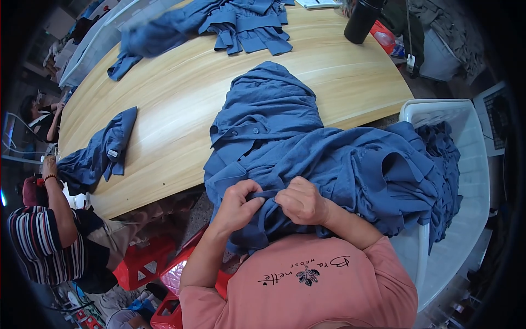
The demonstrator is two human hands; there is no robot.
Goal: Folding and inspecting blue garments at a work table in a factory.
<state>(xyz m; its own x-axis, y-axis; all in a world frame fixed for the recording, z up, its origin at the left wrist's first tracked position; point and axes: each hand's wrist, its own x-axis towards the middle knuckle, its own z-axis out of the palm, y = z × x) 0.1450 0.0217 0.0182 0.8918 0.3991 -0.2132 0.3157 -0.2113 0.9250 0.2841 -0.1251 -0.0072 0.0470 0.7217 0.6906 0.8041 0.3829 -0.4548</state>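
Both of my hands are at a blue buttoned shirt (263,148), bunched across the near table edge and my lap. My left hand (239,204) pinches a narrow folded edge of the cloth between thumb and fingers. Just right of it, my right hand (301,202) is closed in a loose fist on the same edge. A short strip of fabric runs between the two hands. Two dark buttons show on a band farther up. To the right, the cloth merges with more blue garments (405,164), and where one ends and another begins cannot be made out.
A white plastic bin (479,181) at right holds blue garments. On the wooden table (170,118) lie a blue piece (104,145) at left, a far pile (241,24) and a black bottle (363,22). A striped-shirted person (46,241) works at left, near red stools (142,266).
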